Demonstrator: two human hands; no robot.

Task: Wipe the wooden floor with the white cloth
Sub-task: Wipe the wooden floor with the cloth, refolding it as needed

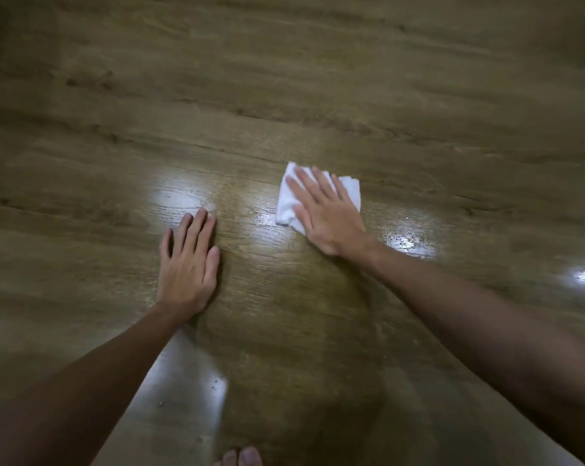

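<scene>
Right hand (324, 213) lies flat, fingers spread, pressing white cloth (286, 206) onto floor (284, 95).

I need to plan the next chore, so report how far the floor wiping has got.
Done: wet sheen beside the right hand. In hand: it presses the white cloth flat on the floor; the left hand braces, palm down. Left: the far boards look dull, apparently unwiped.

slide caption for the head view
Right hand presses white cloth flat on wooden floor; left hand braces.
</scene>
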